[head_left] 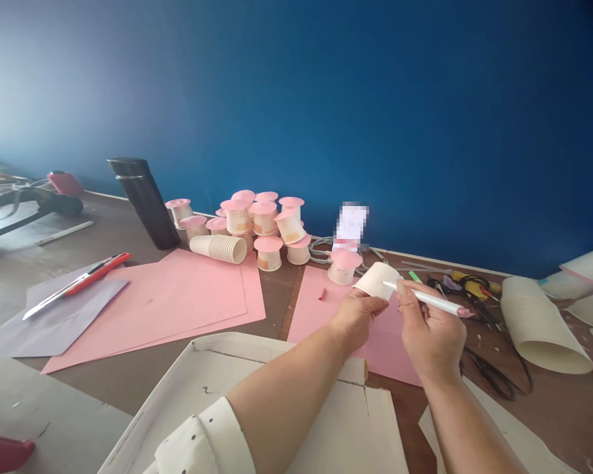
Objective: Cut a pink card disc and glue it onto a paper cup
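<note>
A white paper cup [375, 279] is tilted in my left hand [354, 320], whose fingers are wrapped round its lower side. My right hand [432, 339] grips a white marker [435, 301] with a reddish back end. The marker's tip meets or nearly meets the cup's side; I cannot make out any mark there. Under both hands lies a sheet of pink paper [309, 316], with a small red cap [321, 294] on it. Just behind the cup stands a paper cup topped with a pink disc [344, 268].
Several pink-topped cups [264, 220] cluster by the wall, near a stack of nested cups [218, 249] and a black flask [145, 204]. A box cutter [79, 284] lies on paper at left. Scissors [491, 375], cables and large cups [543, 322] sit at right. A pixelated phone-like object [352, 225] leans behind.
</note>
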A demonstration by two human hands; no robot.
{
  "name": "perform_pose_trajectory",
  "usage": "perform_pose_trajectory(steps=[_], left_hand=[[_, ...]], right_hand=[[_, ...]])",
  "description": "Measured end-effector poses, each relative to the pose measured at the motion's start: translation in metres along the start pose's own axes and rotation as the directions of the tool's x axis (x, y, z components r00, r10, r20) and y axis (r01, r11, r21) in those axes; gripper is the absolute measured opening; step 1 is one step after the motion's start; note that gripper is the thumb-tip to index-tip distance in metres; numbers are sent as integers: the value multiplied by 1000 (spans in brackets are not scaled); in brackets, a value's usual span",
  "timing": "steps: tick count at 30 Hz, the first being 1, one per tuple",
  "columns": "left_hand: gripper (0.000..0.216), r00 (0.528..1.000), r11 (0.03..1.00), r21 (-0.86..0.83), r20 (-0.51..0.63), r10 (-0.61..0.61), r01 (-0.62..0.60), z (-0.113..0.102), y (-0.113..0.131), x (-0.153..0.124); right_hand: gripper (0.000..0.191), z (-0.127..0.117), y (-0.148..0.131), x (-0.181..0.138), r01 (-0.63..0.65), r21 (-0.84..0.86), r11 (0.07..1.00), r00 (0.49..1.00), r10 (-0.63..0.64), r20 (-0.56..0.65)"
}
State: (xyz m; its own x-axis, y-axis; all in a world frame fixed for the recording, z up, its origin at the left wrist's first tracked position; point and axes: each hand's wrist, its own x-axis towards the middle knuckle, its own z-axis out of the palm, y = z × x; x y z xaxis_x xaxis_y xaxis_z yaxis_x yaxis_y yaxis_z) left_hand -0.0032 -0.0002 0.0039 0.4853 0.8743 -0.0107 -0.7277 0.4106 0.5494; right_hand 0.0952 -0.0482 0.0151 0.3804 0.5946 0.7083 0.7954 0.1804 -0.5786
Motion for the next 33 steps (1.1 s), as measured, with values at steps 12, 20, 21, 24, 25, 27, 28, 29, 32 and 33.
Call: perform_pose_trajectory(steps=[12,20,21,24,25,27,28,29,32,33], left_hand=[[35,999,962,269,-28,44,-35,-7,-4,1],[22,995,834,550,-104,15,45,-9,-6,1],[22,993,804,592,-116,20,53,-9,-6,1],[18,986,710,699,-162,44,83,-8,-7,0],[16,983,684,722,-178,46,99,-8,-7,0],[13,979,645,756,-195,53,115,-6,-6,-2],[12,979,627,770,-196,60,115,-5,-5,-3],[12,978,610,784,-197,69,115,-5,-5,-3],[12,976,570,812,-206,77,126,-2,-3,-5],[12,976,563,817,-206,77,128,-2,-2,-5]], right_hand=[[44,-2,2,0,-34,-6,999,998,35,49],[45,0,-2,0,-16,-10,1000,999,17,43],[46,0,-2,0,-18,-21,1000,999,19,29],[48,-1,-1,1,-36,-43,998,999,37,24],[49,-1,-1,1,-47,-43,998,998,48,28],[49,-1,-1,1,-59,-43,997,998,59,14],[49,-1,-1,2,-61,-45,997,998,61,0],[49,-1,-1,2,-64,-47,997,998,63,-6],[49,-1,-2,2,-90,-47,995,996,91,23],[49,-1,-2,2,-98,-49,994,995,99,26]])
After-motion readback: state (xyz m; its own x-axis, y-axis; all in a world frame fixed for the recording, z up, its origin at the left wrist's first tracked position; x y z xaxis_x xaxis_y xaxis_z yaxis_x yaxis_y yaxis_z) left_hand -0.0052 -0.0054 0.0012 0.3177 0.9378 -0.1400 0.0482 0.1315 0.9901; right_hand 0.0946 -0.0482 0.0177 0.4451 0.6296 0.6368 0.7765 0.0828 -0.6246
